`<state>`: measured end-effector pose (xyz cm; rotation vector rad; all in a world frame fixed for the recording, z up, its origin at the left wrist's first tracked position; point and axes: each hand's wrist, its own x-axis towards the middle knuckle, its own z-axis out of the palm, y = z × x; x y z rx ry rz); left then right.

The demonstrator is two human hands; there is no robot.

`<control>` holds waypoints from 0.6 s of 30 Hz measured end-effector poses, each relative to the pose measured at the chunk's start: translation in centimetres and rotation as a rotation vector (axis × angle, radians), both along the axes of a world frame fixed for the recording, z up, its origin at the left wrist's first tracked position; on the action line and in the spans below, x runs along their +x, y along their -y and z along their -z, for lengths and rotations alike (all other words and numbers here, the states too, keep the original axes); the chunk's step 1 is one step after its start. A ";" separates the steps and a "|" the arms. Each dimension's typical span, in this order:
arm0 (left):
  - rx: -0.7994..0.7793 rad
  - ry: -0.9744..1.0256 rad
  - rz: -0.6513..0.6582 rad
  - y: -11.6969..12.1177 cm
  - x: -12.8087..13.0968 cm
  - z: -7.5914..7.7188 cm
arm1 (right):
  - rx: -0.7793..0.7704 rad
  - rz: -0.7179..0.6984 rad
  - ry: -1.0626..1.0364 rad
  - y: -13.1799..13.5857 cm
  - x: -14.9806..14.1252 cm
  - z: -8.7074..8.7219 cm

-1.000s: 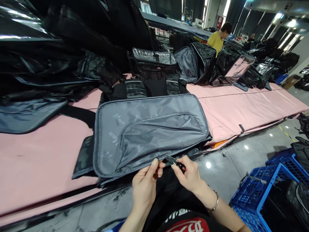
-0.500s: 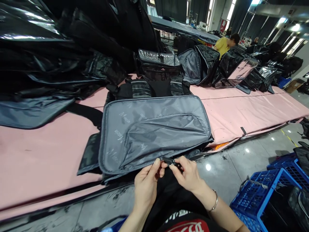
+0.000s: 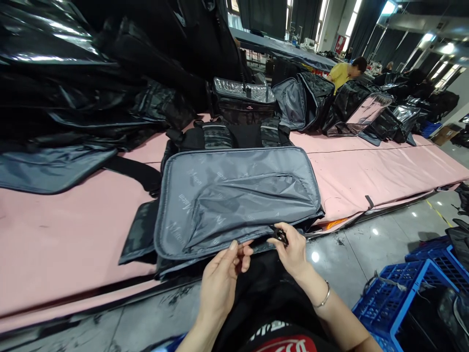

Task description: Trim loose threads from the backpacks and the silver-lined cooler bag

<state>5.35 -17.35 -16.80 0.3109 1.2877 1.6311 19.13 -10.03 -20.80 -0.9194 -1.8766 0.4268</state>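
Note:
A black bag lies open on the pink table (image 3: 366, 171), its grey lining flap (image 3: 238, 195) facing up toward me. My right hand (image 3: 293, 252) pinches a small black zipper pull (image 3: 281, 236) at the flap's near edge. My left hand (image 3: 222, 281) pinches the flap's near edge a short way to the left, thumb against forefinger. A thin bracelet circles my right wrist.
Heaps of black bags (image 3: 73, 73) fill the table's left and back. More open bags (image 3: 304, 100) stand further along, where a person in a yellow top (image 3: 342, 71) works. Blue plastic crates (image 3: 410, 298) sit on the glossy floor at the lower right.
My right hand has slid the zipper pull to the right along the flap's edge, away from my left hand. The view has shifted slightly right.

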 end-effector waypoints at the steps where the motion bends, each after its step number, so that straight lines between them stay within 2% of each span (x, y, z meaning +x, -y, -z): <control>1: -0.009 -0.040 0.031 0.1 -0.1 0.0 | 0.013 0.024 0.015 -0.4 -0.2 0.2; 2: -0.020 -0.118 0.069 0.3 -0.2 0.0 | 0.022 0.040 0.028 -0.7 -0.4 0.3; 4: -0.001 -0.415 0.115 0.7 -0.9 -0.2 | 0.028 0.048 0.049 -1.2 -0.6 0.2; 8: 0.163 -1.300 0.054 0.8 -3.5 -1.2 | -0.007 0.017 0.074 -1.9 -0.5 -1.2; 10: 0.148 -1.618 0.117 0.2 -5.0 -1.7 | -0.054 -0.009 0.096 -2.2 -0.3 -2.0; 14: 0.152 -1.923 0.238 -1.4 -6.3 -1.8 | -0.130 0.003 0.179 -2.9 -0.3 -3.1; 18: 0.131 -1.995 0.292 -2.6 -5.9 -2.2 | -0.196 0.042 0.255 -3.4 -0.5 -4.0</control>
